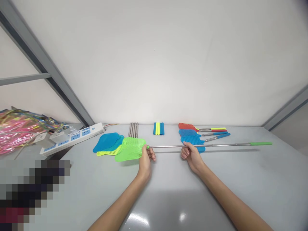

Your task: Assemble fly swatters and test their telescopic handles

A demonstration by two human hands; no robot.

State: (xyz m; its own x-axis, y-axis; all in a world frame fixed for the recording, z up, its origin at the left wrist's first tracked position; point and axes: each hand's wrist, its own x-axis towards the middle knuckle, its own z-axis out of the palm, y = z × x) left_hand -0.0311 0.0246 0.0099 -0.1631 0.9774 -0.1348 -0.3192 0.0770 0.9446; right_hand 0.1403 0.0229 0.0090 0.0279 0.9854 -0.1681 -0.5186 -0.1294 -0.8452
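Observation:
A green fly swatter [132,149] with a long extended metal rod and a green grip stretches sideways above the table. My left hand [146,158] is closed on it where the perforated head meets the rod. Around the middle of the rod, my right hand [191,154] has its fingers curled and thumb on top. Behind my right hand lie several swatters with short rods, among them a red one [185,127] and a blue one [192,139]. Blue swatter heads [106,141] and a yellow one [108,152] lie stacked left of the green head.
Several metal rods [133,129] and several blue and yellow grip tubes [158,128] lie along the back of the grey table [166,186]. A white power strip [74,138] with plugs and colourful plastic packages [21,130] are at the left. A wall [163,64] stands behind.

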